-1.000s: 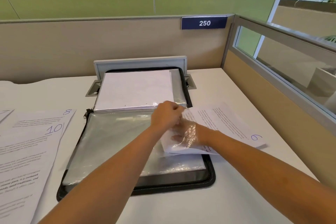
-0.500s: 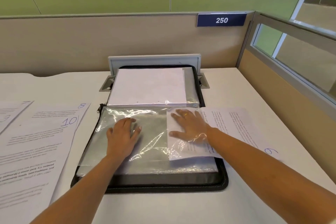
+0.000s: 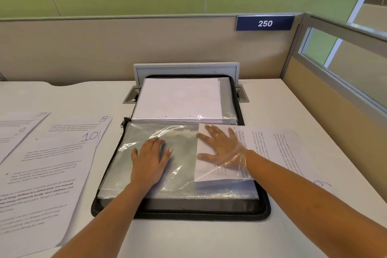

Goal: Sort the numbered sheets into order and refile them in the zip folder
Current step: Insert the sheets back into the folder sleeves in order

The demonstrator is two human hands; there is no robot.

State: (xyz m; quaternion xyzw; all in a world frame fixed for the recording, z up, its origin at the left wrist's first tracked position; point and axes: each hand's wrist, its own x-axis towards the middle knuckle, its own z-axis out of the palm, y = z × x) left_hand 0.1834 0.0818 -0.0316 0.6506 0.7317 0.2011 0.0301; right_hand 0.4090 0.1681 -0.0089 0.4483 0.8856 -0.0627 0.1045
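Observation:
An open black zip folder (image 3: pixel 184 212) lies on the white desk, its far half holding a white stack (image 3: pixel 178 100). A clear plastic sleeve (image 3: pixel 180 169) covers the near half. My left hand (image 3: pixel 149 158) presses flat on top of the sleeve. My right hand (image 3: pixel 222 145) lies flat, fingers spread, inside the sleeve's right opening on sheet 6 (image 3: pixel 272 153), whose left part is under the plastic while the rest sticks out over the desk to the right. Sheets 10 (image 3: pixel 48 174), 8 (image 3: pixel 83 125), 9 (image 3: pixel 12 134) and 7 (image 3: pixel 40 115) lie overlapping on the left.
A beige partition (image 3: pixel 125 48) with a blue "250" sign (image 3: pixel 265 23) stands behind the folder. A grey cable hatch (image 3: pixel 186 69) sits upright at the folder's far edge. A glazed divider (image 3: pixel 345 65) bounds the desk (image 3: pixel 188 241) on the right.
My left hand left the sleeve's edge and came down flat on the plastic. My right hand opened out flat on sheet 6, which slid further left under the sleeve.

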